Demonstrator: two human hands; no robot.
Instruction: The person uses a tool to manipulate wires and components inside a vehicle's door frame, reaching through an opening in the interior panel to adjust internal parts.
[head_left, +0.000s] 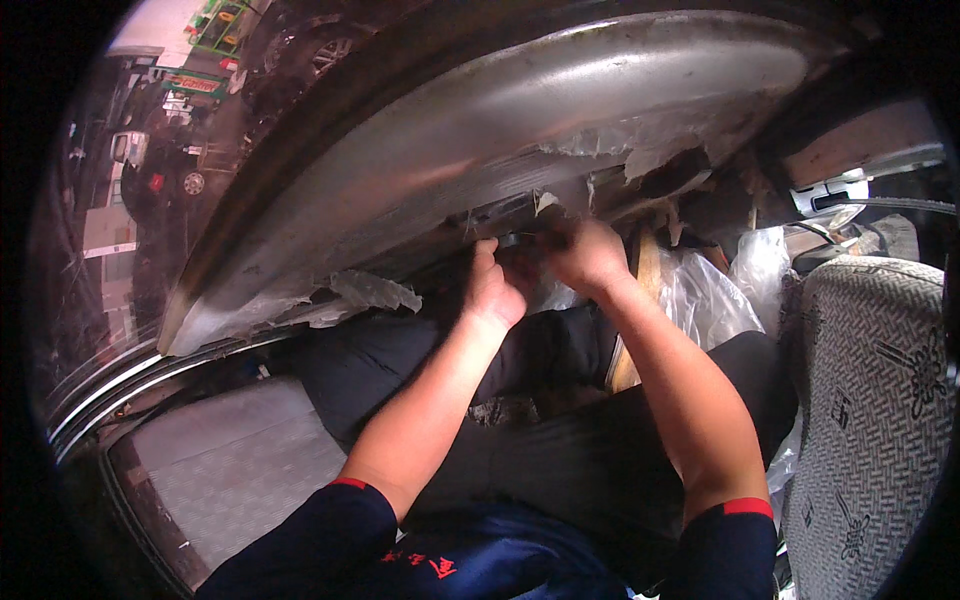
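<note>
Both my hands are at the lower edge of a bare, curved metal panel (480, 150) inside a vehicle. My left hand (495, 289) has its thumb raised beside a small dark round part (510, 240); its fingers are in shadow, so I cannot tell whether it grips that part. Just to the right, my right hand (592, 259) is bent inward and blurred, and whatever its fingers hold is hidden. Torn clear plastic film (600, 141) clings to the panel above the hands. Another ragged strip of film (375, 291) hangs at the lower left.
A patterned fabric seat (870, 412) stands at right, a grey seat (240, 465) at lower left. Crumpled clear plastic (705, 292) and a yellowish strip (646, 270) lie right of my hands. Window glass (172, 225) at left shows a workshop with a wheel and a green rack.
</note>
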